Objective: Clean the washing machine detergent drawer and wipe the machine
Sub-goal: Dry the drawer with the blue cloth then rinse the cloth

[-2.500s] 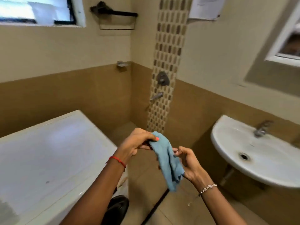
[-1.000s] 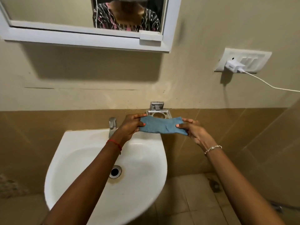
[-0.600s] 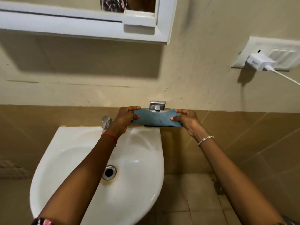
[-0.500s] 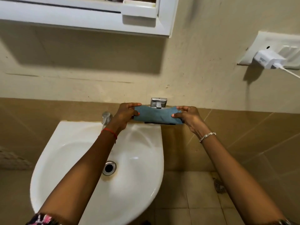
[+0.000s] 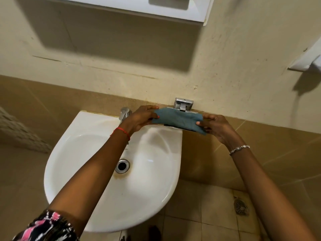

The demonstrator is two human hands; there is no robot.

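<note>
left hand [image 5: 139,119] and right hand [image 5: 215,126] each pinching an end of a folded blue cloth [image 5: 177,120], laid over a chrome wall holder [image 5: 183,103] beside the white sink [image 5: 147,197] back right rim, open basin below, bare wall above

This is a home bathroom. A white wall-hung washbasin [image 5: 142,193] sits at six o'clock with a chrome tap [image 5: 124,114] at its back rim. Brown tiles [image 5: 52,105] cover the lower wall, a floor drain [image 5: 240,206] lies at four o'clock, and a white-framed mirror cabinet [image 5: 132,5] hangs at twelve.
</note>
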